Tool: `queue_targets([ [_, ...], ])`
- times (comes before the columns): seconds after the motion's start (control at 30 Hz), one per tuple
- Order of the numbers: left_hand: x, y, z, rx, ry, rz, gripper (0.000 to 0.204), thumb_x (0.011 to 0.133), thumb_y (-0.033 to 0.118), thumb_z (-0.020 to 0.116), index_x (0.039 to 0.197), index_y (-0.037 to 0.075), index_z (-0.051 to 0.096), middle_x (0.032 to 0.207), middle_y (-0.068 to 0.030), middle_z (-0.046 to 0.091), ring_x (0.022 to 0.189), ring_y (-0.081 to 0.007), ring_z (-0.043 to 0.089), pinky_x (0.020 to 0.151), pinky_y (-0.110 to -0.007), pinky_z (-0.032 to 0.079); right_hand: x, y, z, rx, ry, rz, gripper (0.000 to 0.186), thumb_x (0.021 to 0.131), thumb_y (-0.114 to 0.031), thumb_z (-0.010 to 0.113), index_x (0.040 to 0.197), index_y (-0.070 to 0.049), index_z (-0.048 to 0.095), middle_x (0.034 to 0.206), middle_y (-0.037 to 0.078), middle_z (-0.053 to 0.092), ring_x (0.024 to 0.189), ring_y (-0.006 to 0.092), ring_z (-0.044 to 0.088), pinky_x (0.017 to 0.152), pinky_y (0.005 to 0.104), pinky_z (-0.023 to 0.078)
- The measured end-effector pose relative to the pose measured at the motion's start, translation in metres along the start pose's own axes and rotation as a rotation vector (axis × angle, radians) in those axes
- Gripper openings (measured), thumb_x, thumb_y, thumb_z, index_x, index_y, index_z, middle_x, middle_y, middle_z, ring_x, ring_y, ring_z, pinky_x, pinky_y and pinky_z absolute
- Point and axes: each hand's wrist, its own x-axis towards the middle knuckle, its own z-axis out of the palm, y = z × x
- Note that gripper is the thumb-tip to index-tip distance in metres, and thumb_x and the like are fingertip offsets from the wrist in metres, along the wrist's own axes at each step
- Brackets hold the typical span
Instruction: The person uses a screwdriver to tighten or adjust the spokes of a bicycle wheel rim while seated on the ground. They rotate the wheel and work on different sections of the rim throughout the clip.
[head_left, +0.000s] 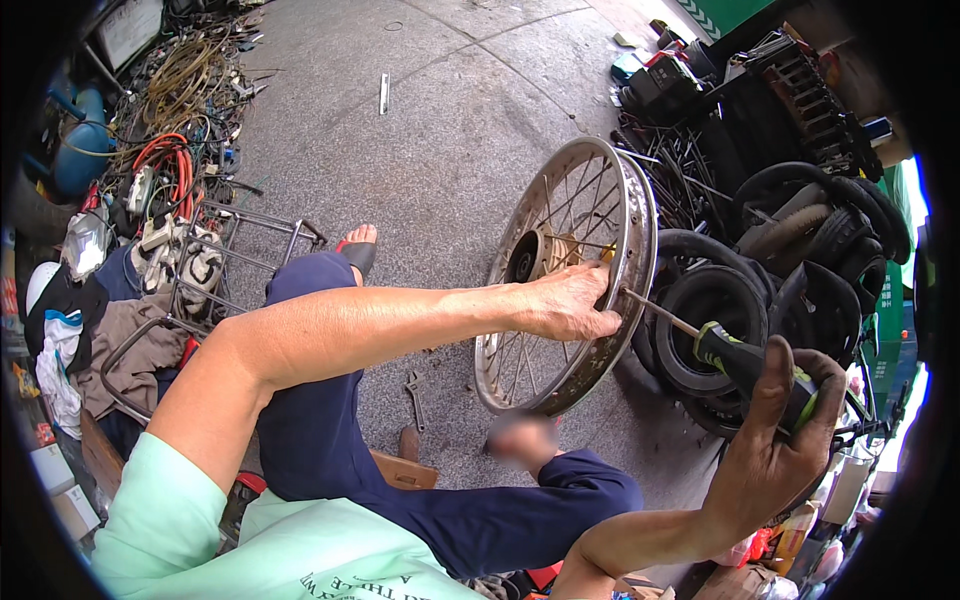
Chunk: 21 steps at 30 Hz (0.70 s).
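A spoked metal wheel rim (637,235) with a worn, rust-spotted surface stands upright on the ground, its hub (527,257) facing left. My left hand (565,303) reaches across and is closed on the near side of the rim, fingers inside among the spokes and thumb on the outer band. In my right hand (765,455) is a screwdriver (735,357) with a black and yellow-green handle, held between thumb and fingers. Its thin shaft points left, and the tip meets the outer band of the rim close to my left thumb.
An adjustable wrench (416,400) lies on the grey floor. Black tires (715,310) and dark scrap parts are heaped at right. Tangled cables (185,80), a metal frame (250,222) and clothes crowd the left. A wooden block (405,470) sits by my legs.
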Motion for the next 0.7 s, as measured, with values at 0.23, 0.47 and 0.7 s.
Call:
queue_targets([
  [0.23,-0.002,0.014,-0.007,0.018,-0.026,-0.066,0.057,0.09,0.037,0.06,0.13,-0.003,0.053,0.112,-0.0243,0.063,0.107,-0.0341,0.062,0.098,-0.044,0.048,-0.003,0.002,-0.006,0.169,-0.1,-0.381,0.034,0.093,-0.015,0.062,0.122,0.002,0.055,0.109,0.01,0.057,0.098,0.0189,0.058,0.09,0.0289,0.047],
  [0.47,0.002,-0.008,0.003,0.083,0.038,0.058,0.061,0.09,0.037,0.058,0.137,-0.001,0.049,0.134,-0.027,0.051,0.128,-0.0382,0.048,0.11,-0.046,0.038,-0.003,0.008,0.0,0.105,0.022,-0.097,0.038,0.098,-0.031,0.067,0.121,-0.002,0.058,0.099,0.01,0.062,0.088,0.0177,0.061,0.083,0.0286,0.05],
  [0.7,-0.001,0.004,-0.004,0.043,-0.031,0.006,0.062,0.091,0.038,0.057,0.139,0.0,0.047,0.136,-0.0282,0.048,0.131,-0.0402,0.046,0.113,-0.047,0.036,-0.004,0.009,-0.005,0.178,-0.065,-0.317,0.041,0.094,-0.02,0.071,0.126,-0.002,0.056,0.113,0.011,0.062,0.102,0.0198,0.062,0.092,0.0316,0.05],
])
